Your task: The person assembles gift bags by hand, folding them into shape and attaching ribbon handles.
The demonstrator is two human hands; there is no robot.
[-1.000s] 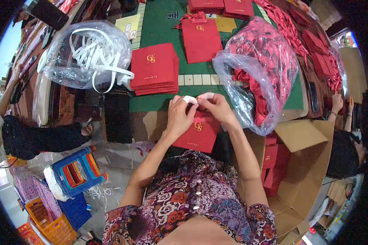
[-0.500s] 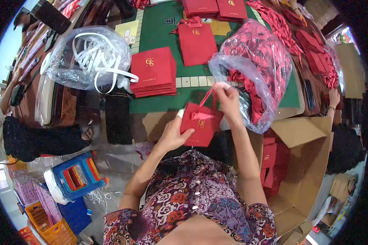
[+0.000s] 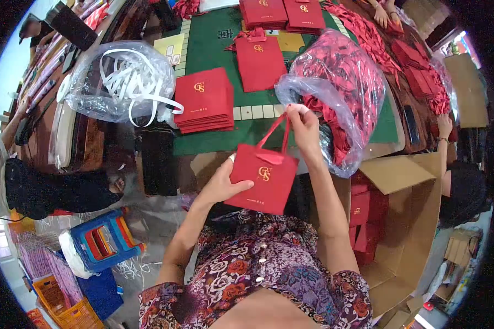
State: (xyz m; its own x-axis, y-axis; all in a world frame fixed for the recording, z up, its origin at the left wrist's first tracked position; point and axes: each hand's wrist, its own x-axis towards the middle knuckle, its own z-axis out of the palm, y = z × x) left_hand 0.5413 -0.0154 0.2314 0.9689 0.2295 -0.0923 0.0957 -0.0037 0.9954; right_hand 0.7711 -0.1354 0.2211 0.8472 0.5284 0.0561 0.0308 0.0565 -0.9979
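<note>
A red paper bag (image 3: 262,183) with a gold logo hangs in front of my chest. My left hand (image 3: 223,187) grips its left side, thumb across the front. Above it, my right hand (image 3: 303,125) pinches the top of the red ribbon handles, which are pulled up taut. A small pink-red ribbon piece lies across the bag's top edge. Beyond my left hand, a stack of red bags (image 3: 203,98) rests on the green mat (image 3: 203,49). Beside my right hand is a clear plastic sack of red ribbons (image 3: 346,71).
At the left lies a plastic bag of white straps (image 3: 123,82). An open cardboard box (image 3: 403,230) with red bags stands at my right. More red bags (image 3: 260,63) lie on the table. Other people's hands (image 3: 387,15) show at the upper right and a blue stool (image 3: 107,241) at the lower left.
The red bag has swung lower and turned flatter toward the camera, and its handles are stretched longer. My left hand has shifted slightly left. Another person's hands have come further into view at the upper right.
</note>
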